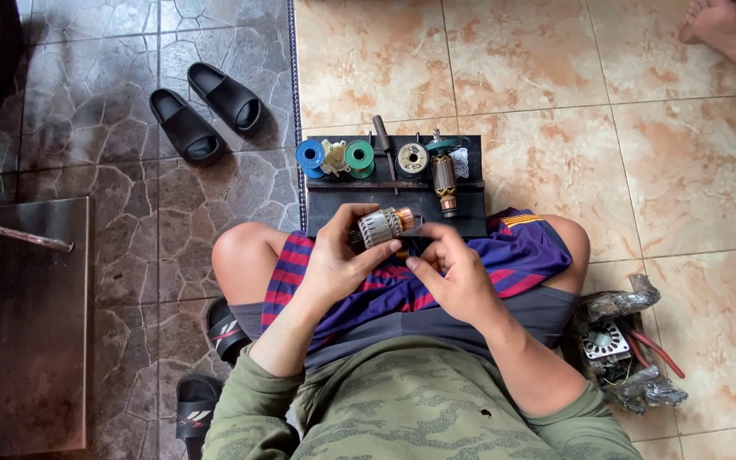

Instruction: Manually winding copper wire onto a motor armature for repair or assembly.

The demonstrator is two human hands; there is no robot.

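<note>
Seen from the head camera, a motor armature [382,227] is held in the grip of the left hand [334,260], whose fingers are wrapped around its laminated core, with the copper commutator end turned toward the right hand [456,274]. The right hand's fingers are drawn together just beside that end, touching or nearly touching the shaft; whether anything is pinched there cannot be told. Just beyond the grip a black tray [470,183] is laid on the tiled floor [666,170], where a blue spool [309,157], a green spool [359,157], a third spool [411,158] and a second armature [445,181] are lined up. To the right of the grip, well apart, a dismantled motor housing [619,349] is left by the knee. Black sandals [206,111] are set far to the left. No loose wire is seen on the held armature, so the work is judged to be at an inspecting or early stage, with assembly still undone.
</note>
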